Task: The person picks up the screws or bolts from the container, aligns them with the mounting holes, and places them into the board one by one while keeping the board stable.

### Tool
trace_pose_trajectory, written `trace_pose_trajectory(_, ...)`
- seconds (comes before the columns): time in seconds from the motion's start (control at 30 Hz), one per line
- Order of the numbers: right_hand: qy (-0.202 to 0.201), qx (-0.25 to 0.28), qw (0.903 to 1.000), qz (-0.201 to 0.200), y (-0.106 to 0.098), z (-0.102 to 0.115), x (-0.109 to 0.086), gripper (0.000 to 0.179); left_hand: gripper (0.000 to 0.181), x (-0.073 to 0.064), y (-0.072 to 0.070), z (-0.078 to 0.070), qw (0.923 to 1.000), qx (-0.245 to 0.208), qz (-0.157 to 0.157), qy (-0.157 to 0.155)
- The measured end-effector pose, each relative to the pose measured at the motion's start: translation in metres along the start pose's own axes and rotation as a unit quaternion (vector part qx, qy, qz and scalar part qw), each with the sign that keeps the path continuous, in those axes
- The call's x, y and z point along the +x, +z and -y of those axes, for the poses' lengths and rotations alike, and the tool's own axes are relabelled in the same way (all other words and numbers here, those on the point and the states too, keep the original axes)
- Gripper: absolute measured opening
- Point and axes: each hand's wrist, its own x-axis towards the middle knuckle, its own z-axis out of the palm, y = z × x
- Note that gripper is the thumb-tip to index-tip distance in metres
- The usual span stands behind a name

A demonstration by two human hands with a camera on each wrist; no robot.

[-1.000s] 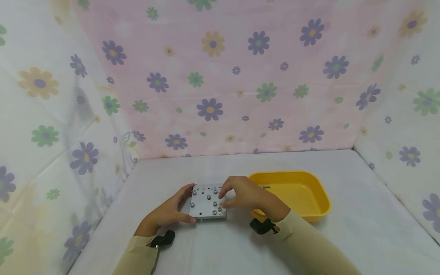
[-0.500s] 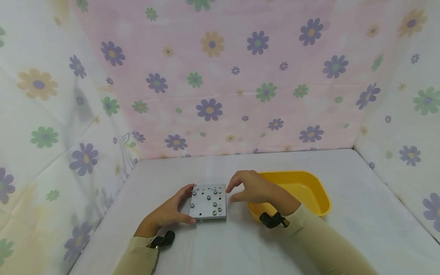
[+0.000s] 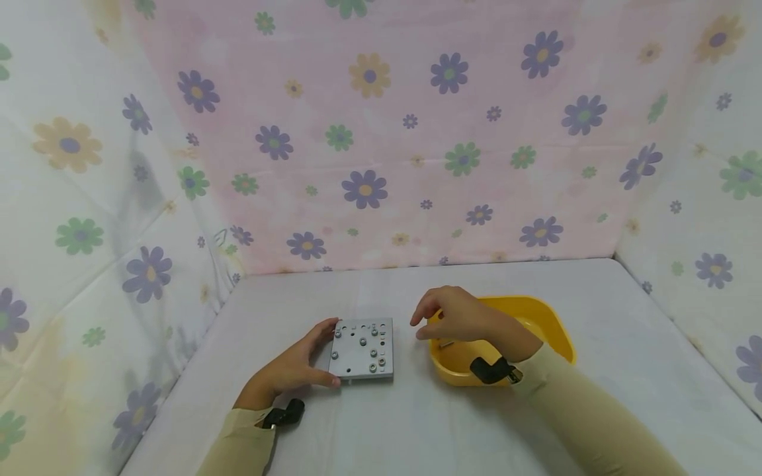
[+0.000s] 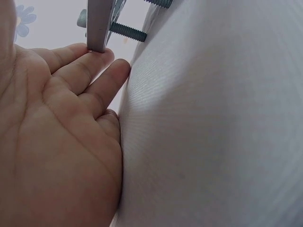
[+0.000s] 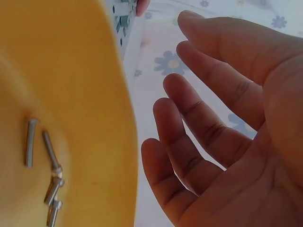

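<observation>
A square silver metal plate (image 3: 361,348) with holes and several bolts stands on the table, its surface raised. In the left wrist view, a threaded bolt (image 4: 128,32) sticks out beneath the plate edge. My left hand (image 3: 296,363) holds the plate's left side, thumb at the near corner and fingers at the far one. My right hand (image 3: 457,317) hovers over the left rim of a yellow tray (image 3: 448,377), fingers loosely bent and holding nothing. Inside the tray, the right wrist view shows several loose bolts (image 5: 30,143).
A white cloth-covered table (image 3: 381,430) lies under everything. Flower-patterned curtains (image 3: 381,132) stand at the back and both sides. Both wrists wear a small black camera (image 3: 491,370).
My right hand has moved away from the plate, rightward to over the tray's left part. My left hand and the plate have stayed in place.
</observation>
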Motion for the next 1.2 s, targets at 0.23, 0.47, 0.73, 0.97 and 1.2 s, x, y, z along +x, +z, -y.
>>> trace_pose_trajectory(0.23, -0.001, -0.009, 1.0, -0.002, -0.014, -0.014, -0.008, 0.012, 0.129, 0.0, 0.0, -0.002, 1.0, 0.007, -0.001, -0.001)
trace_pose_trajectory(0.47, 0.004, -0.011, 0.9999, -0.005, -0.023, -0.03, -0.011, 0.019, 0.128, 0.001, -0.001, 0.0, 1.0, 0.001, 0.004, 0.005)
trace_pose_trajectory(0.73, 0.001, 0.0, 1.0, 0.0, -0.03, -0.04, -0.015, 0.02, 0.128, 0.0, -0.001, 0.001, 1.0, -0.002, 0.004, 0.005)
trace_pose_trajectory(0.97, 0.004, 0.023, 0.9997, 0.006, -0.034, -0.05, -0.017, 0.023, 0.127, 0.0, -0.001, 0.002, 1.0, 0.001, 0.002, 0.003)
trace_pose_trajectory(1.2, 0.021, 0.036, 0.9991, 0.01, -0.038, -0.057, -0.019, 0.026, 0.127, 0.001, -0.001, 0.002, 1.0, -0.004, 0.003, 0.003)
